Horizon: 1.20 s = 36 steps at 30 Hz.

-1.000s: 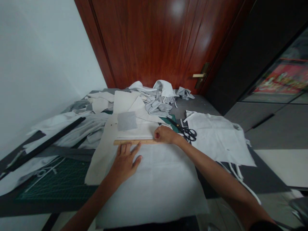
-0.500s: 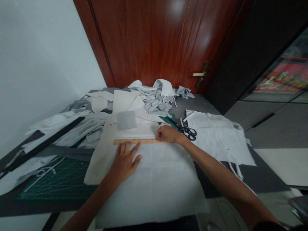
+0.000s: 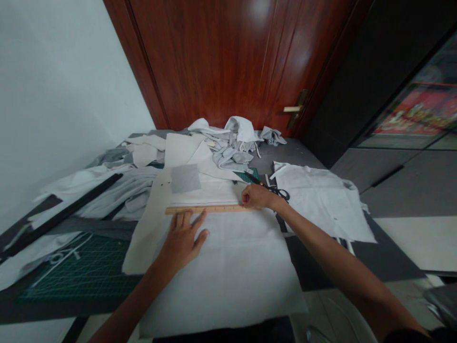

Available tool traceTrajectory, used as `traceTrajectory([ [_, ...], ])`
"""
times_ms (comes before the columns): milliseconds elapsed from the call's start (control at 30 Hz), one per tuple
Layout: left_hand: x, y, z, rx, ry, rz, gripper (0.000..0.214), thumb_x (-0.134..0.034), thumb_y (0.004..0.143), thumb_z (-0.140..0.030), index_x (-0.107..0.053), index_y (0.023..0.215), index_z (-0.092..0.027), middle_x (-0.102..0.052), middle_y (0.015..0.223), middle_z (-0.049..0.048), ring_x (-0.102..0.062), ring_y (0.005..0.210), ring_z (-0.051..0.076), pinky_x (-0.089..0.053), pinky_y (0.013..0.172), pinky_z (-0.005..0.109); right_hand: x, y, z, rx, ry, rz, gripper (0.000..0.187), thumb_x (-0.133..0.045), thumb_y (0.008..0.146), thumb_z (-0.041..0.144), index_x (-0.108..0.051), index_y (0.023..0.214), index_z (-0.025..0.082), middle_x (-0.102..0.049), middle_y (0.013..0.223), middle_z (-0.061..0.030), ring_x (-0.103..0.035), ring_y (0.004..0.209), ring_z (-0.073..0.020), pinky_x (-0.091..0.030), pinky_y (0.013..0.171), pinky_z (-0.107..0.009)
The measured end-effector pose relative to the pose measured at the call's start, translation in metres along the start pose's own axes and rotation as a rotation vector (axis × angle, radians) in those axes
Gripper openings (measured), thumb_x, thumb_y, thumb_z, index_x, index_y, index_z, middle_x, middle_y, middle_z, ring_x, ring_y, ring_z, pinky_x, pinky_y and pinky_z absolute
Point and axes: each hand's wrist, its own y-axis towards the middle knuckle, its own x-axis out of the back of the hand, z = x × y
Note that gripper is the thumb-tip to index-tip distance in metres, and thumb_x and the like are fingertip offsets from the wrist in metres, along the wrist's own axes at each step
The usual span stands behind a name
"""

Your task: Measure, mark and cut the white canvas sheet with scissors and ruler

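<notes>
Grey table (image 3: pixel 289 155) with green cutting mat (image 3: pixel 78 271), white fabric pieces (image 3: pixel 221 281)

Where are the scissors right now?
In the head view, the black-handled scissors lie just beyond the right hand, next to the loose white fabric sheet on the right.

The right hand (image 3: pixel 257 196), curled, rests on the right end of a wooden ruler (image 3: pixel 203 209) lying crosswise on white fabric (image 3: pixel 221 271). The left hand (image 3: pixel 182 243) lies spread on the fabric just below the ruler. A grey fabric swatch (image 3: pixel 184 178) sits above the ruler, black-handled scissors (image 3: pixel 276 192) lie beyond the right hand, and a green cutting mat (image 3: pixel 78 271) shows at lower left on the surface (image 3: pixel 289 152).
</notes>
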Motion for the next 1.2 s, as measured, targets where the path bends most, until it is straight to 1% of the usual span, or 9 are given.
traceTrajectory([
  [167, 0.0, 0.0, 0.0, -0.002, 0.0, 0.003, 0.053, -0.047, 0.102, -0.04, -0.056, 0.148, -0.016, -0.058, 0.127, 0.0219, -0.05, 0.126, 0.039, -0.043, 0.108, 0.057, -0.001, 0.001, -0.001, 0.002, -0.003, -0.003, 0.011, -0.071, 0.076, 0.015, -0.081, 0.082, 0.014, -0.079, 0.081, -0.0063, -0.069, 0.071, -0.0148, -0.042, 0.06, -0.02],
  [333, -0.002, -0.001, 0.0, 0.018, 0.004, 0.014, 0.053, -0.046, 0.102, -0.04, -0.055, 0.149, -0.018, -0.057, 0.13, 0.0215, -0.049, 0.127, 0.039, -0.041, 0.109, 0.06, 0.002, -0.001, -0.003, 0.011, -0.003, 0.004, 0.01, -0.072, 0.076, 0.015, -0.08, 0.081, 0.014, -0.079, 0.08, -0.0052, -0.069, 0.072, -0.0142, -0.042, 0.06, -0.02],
  [467, -0.002, 0.0, 0.0, 0.023, -0.008, 0.019, 0.054, -0.045, 0.102, -0.04, -0.055, 0.149, -0.017, -0.057, 0.131, 0.0224, -0.049, 0.127, 0.04, -0.041, 0.109, 0.061, 0.003, -0.004, -0.007, 0.005, -0.013, -0.008, 0.008, -0.073, 0.076, 0.015, -0.08, 0.08, 0.015, -0.078, 0.08, -0.0056, -0.069, 0.073, -0.0155, -0.041, 0.061, -0.021],
  [667, 0.001, 0.001, -0.002, 0.021, -0.032, 0.015, 0.053, -0.046, 0.101, -0.04, -0.058, 0.147, -0.015, -0.058, 0.128, 0.0227, -0.05, 0.125, 0.04, -0.042, 0.107, 0.059, 0.003, -0.009, -0.02, 0.001, 0.003, -0.007, 0.007, -0.073, 0.077, 0.019, -0.079, 0.079, 0.014, -0.078, 0.078, -0.0055, -0.068, 0.07, -0.0151, -0.042, 0.061, -0.021],
  [767, 0.001, 0.001, -0.001, 0.012, -0.013, 0.016, 0.053, -0.047, 0.101, -0.039, -0.057, 0.147, -0.015, -0.057, 0.128, 0.0233, -0.05, 0.126, 0.04, -0.042, 0.107, 0.059, 0.002, -0.012, -0.026, 0.011, 0.021, -0.012, 0.008, -0.073, 0.077, 0.017, -0.079, 0.08, 0.014, -0.077, 0.078, -0.0049, -0.068, 0.07, -0.0144, -0.044, 0.064, -0.02],
  [967, -0.002, -0.001, 0.0, 0.021, -0.05, -0.02, 0.052, -0.048, 0.101, -0.039, -0.058, 0.147, -0.017, -0.059, 0.128, 0.0218, -0.049, 0.128, 0.04, -0.04, 0.109, 0.059, 0.0, -0.017, -0.037, 0.003, 0.067, -0.03, 0.006, -0.073, 0.076, 0.016, -0.078, 0.078, 0.013, -0.077, 0.078, -0.0063, -0.069, 0.071, -0.0153, -0.045, 0.064, -0.02],
  [1067, -0.002, -0.001, 0.0, 0.022, -0.053, -0.023, 0.052, -0.048, 0.101, -0.04, -0.059, 0.146, -0.017, -0.058, 0.129, 0.0218, -0.048, 0.128, 0.04, -0.041, 0.109, 0.059, 0.0, -0.021, -0.045, -0.003, 0.092, -0.041, 0.004, -0.074, 0.075, 0.015, -0.078, 0.076, 0.014, -0.077, 0.076, -0.0056, -0.069, 0.071, -0.0156, -0.045, 0.066, -0.021],
  [1200, -0.002, 0.0, 0.0, 0.024, -0.049, -0.015, 0.052, -0.047, 0.101, -0.04, -0.059, 0.146, -0.018, -0.058, 0.127, 0.0204, -0.05, 0.126, 0.039, -0.041, 0.108, 0.059, -0.003, -0.029, -0.054, 0.014, 0.149, -0.054, 0.006, -0.073, 0.078, 0.015, -0.078, 0.081, 0.015, -0.078, 0.08, -0.0046, -0.07, 0.077, -0.0156, -0.047, 0.071, -0.021],
])
